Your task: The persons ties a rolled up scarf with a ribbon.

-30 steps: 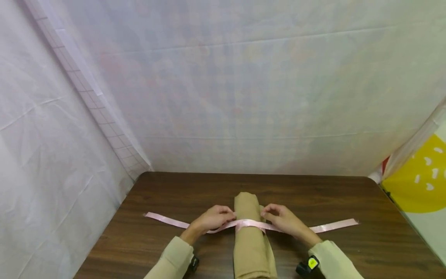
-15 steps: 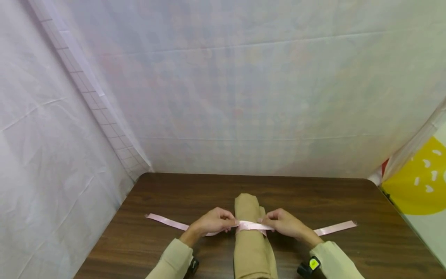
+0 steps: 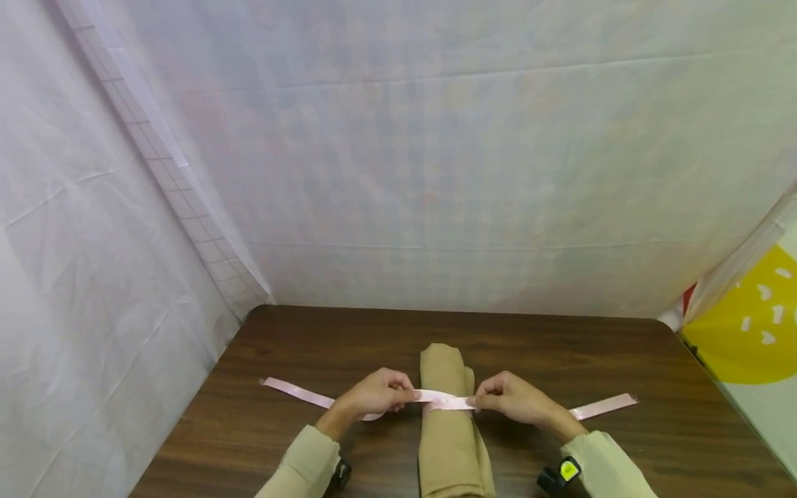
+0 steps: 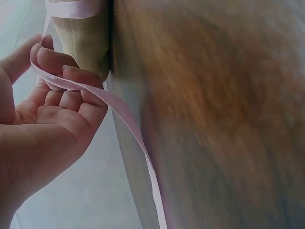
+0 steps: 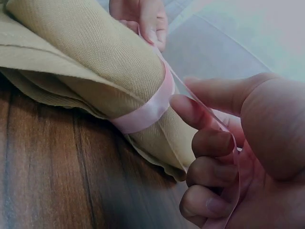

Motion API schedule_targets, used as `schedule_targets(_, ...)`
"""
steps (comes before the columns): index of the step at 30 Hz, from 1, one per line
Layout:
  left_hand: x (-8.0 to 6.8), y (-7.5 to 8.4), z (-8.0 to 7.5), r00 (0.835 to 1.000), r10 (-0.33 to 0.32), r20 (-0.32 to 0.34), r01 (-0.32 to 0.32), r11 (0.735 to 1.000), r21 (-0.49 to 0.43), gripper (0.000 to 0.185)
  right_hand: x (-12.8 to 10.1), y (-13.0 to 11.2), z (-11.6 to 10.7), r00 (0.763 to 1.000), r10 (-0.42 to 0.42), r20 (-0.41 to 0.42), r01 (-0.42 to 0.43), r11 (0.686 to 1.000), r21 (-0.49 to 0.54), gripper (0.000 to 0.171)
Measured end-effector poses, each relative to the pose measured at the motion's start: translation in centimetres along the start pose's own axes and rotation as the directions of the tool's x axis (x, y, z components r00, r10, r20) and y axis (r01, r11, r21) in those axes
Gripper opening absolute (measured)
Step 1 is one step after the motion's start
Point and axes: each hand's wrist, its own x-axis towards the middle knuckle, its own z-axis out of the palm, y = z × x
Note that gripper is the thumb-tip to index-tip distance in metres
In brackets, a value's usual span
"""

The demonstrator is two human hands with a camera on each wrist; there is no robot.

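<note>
A rolled tan cloth (image 3: pixel 445 443) lies lengthwise at the middle of the table, with a pink ribbon (image 3: pixel 442 400) round it and crossed on top. My left hand (image 3: pixel 376 394) pinches one length of the ribbon between thumb and forefinger, just left of the roll. In the left wrist view the ribbon (image 4: pixel 121 109) runs over those fingers and trails down to the table. On the other side, my right hand (image 3: pixel 513 400) pinches the second length; the right wrist view shows that ribbon passing through the curled fingers (image 5: pixel 212 143). The band lies flat against the cloth (image 5: pixel 109 52).
The brown wooden table (image 3: pixel 311 332) has rounded far corners. Loose ribbon ends lie out to the left and right on it. White sheeting (image 3: pixel 436 173) hangs behind and at the left. A yellow patterned panel (image 3: pixel 759 332) shows at the far right.
Both hands have come back slightly toward me and now pinch the ribbon. The ribbon over the roll has gone from loose to drawn straighter, and the hands have moved slightly apart since half a second ago.
</note>
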Motion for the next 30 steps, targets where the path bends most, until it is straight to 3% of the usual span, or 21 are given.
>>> schedule_targets(11, -0.2, -0.1, -0.3, 0.999, -0.031, 0.012, 0.031, 0.999, 0.021, 0.020, -0.5, 1.0, -0.2, 0.998, -0.067, 0.021, 0.066, 0.997, 0.032, 0.017)
schedule_targets(22, -0.7, -0.3, 0.0, 0.999, -0.046, 0.014, 0.045, 0.997, 0.062, 0.021, -0.9, 2.2, -0.1, 0.999, -0.045, 0.028, 0.045, 0.999, 0.006, 0.013)
schedule_targets(25, -0.8, -0.4, 0.0, 0.997, -0.071, 0.002, 0.071, 0.995, 0.065, 0.019, -0.9, 2.3, -0.1, 0.999, -0.040, 0.031, 0.040, 0.999, -0.008, 0.012)
schedule_targets(30, -0.8, -0.2, 0.0, 0.990, -0.142, 0.017, 0.142, 0.990, -0.010, 0.016, -1.0, 2.1, -0.4, 1.000, 0.003, 0.026, -0.002, 0.999, -0.039, 0.012)
